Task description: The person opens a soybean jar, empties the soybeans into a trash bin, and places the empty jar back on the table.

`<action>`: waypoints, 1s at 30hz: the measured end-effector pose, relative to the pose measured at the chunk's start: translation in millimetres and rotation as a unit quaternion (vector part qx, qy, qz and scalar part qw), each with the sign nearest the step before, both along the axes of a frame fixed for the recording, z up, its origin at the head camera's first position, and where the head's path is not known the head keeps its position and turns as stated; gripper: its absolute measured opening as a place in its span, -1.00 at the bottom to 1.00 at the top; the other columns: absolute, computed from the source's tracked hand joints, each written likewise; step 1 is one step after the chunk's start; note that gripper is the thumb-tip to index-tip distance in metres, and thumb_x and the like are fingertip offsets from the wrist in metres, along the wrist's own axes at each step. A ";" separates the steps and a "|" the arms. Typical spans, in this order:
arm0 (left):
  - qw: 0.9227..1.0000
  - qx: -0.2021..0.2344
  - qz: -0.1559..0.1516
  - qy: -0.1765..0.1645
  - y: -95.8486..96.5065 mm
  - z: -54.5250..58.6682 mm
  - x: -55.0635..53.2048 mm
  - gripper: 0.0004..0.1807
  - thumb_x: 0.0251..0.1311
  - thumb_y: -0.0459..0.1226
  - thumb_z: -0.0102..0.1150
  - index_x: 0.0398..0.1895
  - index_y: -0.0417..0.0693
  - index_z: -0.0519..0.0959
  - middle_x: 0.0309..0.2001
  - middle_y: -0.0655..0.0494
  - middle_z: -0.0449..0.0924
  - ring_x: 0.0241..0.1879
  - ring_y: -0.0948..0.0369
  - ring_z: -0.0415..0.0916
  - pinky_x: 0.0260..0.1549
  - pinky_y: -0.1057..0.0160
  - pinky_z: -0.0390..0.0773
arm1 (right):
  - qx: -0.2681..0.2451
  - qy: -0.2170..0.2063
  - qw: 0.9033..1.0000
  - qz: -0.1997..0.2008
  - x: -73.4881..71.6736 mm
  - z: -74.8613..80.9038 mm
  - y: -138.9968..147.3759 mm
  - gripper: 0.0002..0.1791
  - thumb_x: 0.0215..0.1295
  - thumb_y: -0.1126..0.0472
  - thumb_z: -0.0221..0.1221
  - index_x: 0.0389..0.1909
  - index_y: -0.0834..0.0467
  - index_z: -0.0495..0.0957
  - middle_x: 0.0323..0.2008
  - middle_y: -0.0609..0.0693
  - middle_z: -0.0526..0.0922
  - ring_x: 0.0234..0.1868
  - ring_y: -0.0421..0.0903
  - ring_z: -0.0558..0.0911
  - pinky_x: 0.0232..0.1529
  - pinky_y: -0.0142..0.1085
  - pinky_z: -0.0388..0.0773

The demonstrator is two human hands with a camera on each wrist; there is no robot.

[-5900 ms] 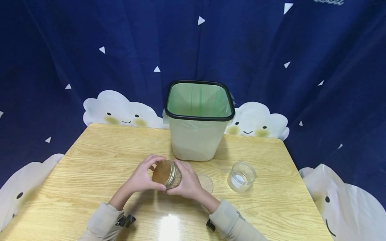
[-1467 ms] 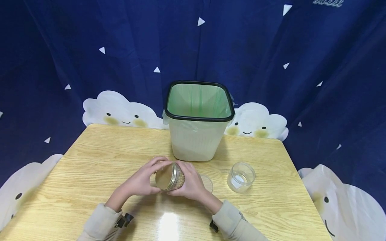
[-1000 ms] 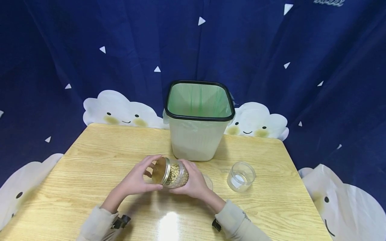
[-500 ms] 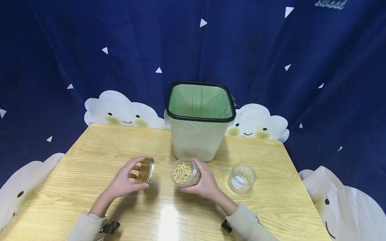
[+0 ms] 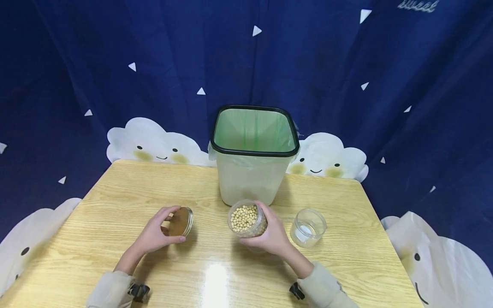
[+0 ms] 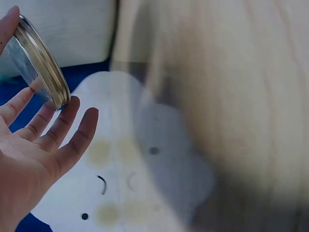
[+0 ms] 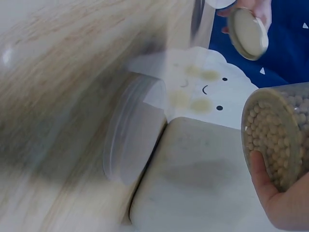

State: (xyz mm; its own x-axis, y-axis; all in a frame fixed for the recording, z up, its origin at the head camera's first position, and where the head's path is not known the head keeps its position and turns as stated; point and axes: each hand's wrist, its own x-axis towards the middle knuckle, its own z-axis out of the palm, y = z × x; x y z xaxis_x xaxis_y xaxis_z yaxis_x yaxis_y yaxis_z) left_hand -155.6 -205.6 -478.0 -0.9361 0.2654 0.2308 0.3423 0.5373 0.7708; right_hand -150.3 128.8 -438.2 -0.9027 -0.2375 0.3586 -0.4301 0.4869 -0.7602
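Note:
My left hand pinches a jar lid by its edge between thumb and fingers, tilted above the table. Seen from the left wrist, the lid has a ribbed gold rim and a see-through top. My right hand grips a clear jar round its side. Pale round beans fill the jar, which leans with its uncovered mouth toward the left. In the right wrist view, one finger lies along the side of the jar near its mouth.
A bin with a black rim and green inside stands behind the hands. To the right is a clear round container with something white at its bottom. A flat clear disc lies on the wooden table, mostly hidden under my right hand in the head view.
The lid has come off the jar. My left hand has carried it left, while my right hand has moved right with the jar, whose beans now show through its mouth.

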 end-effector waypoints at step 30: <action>0.986 -0.166 0.018 -0.005 -3.3 -21.5 -14.9 -0.03 -0.28 0.09 0.42 0.20 -0.28 0.31 -0.01 -0.24 0.41 -0.01 -0.18 0.33 -0.10 -0.18 0.37 | -0.031 -0.001 0.998 -0.060 1.4 27.4 38.1 0.08 -0.54 0.15 0.54 0.21 0.14 0.28 0.08 0.17 0.44 0.06 0.13 0.44 0.04 0.04 0.36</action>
